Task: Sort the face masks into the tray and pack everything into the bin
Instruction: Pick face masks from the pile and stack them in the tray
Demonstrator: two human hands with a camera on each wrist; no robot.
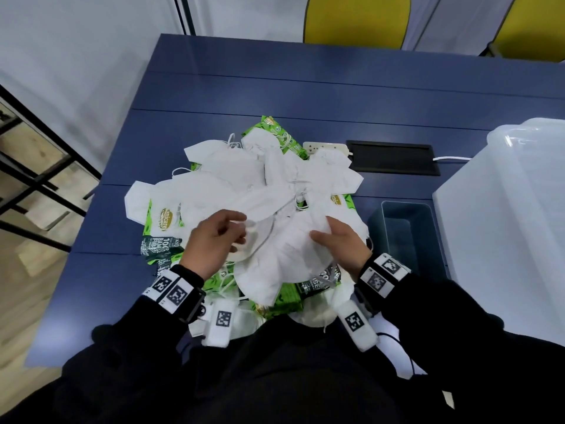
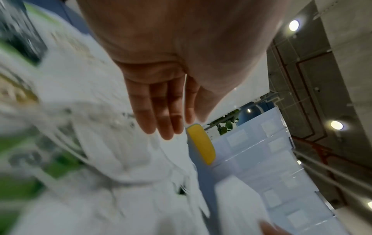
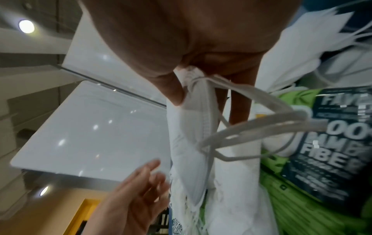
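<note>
A heap of white face masks [image 1: 260, 179] lies on the blue table, mixed with green wipe packs [image 1: 159, 218]. My right hand [image 1: 333, 237] pinches the near white mask [image 1: 290, 249] at its edge; the right wrist view shows thumb and fingers [image 3: 175, 95] closed on the folded mask [image 3: 189, 143], its ear loops dangling. My left hand [image 1: 226, 234] hovers just left of that mask with loose fingers and holds nothing; in the left wrist view its fingers [image 2: 165, 111] are straight above the blurred masks [image 2: 120, 159]. The blue-grey tray [image 1: 406, 205] stands right of the heap, beside the large translucent bin [image 1: 504, 209].
A white power strip [image 1: 325, 146] and a black cable hatch [image 1: 394, 160] lie behind the heap. Yellow chairs [image 1: 357, 19] stand beyond the table's far edge. A black metal shelf [image 1: 30, 166] is off the table's left side. More masks lie under my wrists.
</note>
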